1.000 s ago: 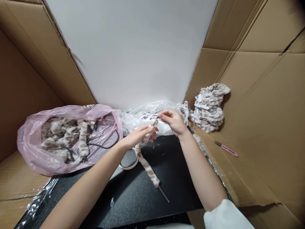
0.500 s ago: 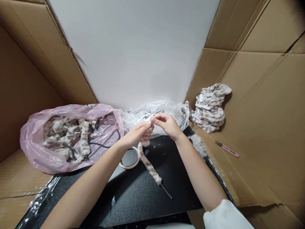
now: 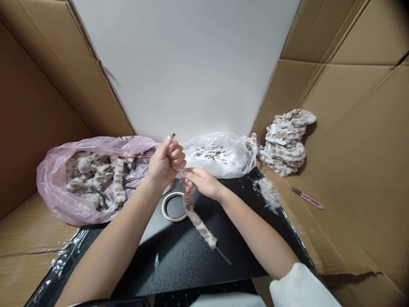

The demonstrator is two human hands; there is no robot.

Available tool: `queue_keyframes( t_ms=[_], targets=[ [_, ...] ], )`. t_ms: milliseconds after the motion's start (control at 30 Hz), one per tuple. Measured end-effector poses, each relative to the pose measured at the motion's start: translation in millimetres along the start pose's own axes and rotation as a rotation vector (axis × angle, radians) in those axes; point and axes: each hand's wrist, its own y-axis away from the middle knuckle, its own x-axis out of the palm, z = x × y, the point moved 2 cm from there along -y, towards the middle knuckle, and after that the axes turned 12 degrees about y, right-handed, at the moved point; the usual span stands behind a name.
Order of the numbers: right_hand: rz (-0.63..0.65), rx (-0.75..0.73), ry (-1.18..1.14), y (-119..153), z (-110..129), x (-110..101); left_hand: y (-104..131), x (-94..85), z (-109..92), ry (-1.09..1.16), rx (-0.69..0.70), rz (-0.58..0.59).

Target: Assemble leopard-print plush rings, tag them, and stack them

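A narrow plush strip (image 3: pixel 200 221), white with brown bands, hangs from my hands over the black tabletop. A thin dark rod (image 3: pixel 223 256) sticks out of its lower end. My left hand (image 3: pixel 166 162) is closed in a fist, and a dark rod tip (image 3: pixel 173 135) pokes out above it. Whether this tip and the lower rod are one piece is hidden. Just below and to the right, my right hand (image 3: pixel 204 182) pinches the upper part of the plush strip. Beside the strip lies a roll of tape (image 3: pixel 165 209).
A pink plastic bag (image 3: pixel 53 187) of plush pieces and dark rods lies left. Behind my hands is a clear bag (image 3: pixel 238 157). Stacked plush pieces (image 3: pixel 289 147), pink-handled snips (image 3: pixel 308 199) and fluff (image 3: pixel 268 194) are on the right. Cardboard walls (image 3: pixel 358 140) flank the black table (image 3: pixel 179 268).
My left hand has risen and turned upright into a fist, with a dark tip now showing above it. My right hand has shifted down and left onto the plush strip.
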Motion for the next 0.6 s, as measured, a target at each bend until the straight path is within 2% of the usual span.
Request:
queue_keyframes(
  t_ms=[167,367,500,600],
  targets=[
    [0.125,0.024,-0.051,2.1,4.7,1.0,-4.5,-7.0,-22.1,0.101,0.030,-0.089],
    [0.234,0.155,-0.020,6.9,5.4,-2.0,-6.1,-24.0,-57.9,0.234,0.177,-0.151],
    [0.308,0.226,0.072,11.8,4.6,-7.6,-6.0,-49.3,-85.2,0.236,0.292,-0.218],
    [0.338,0.289,0.238,18.1,7.2,-19.2,-5.1,-76.0,-103.9,0.248,0.388,-0.348]
  ],
)
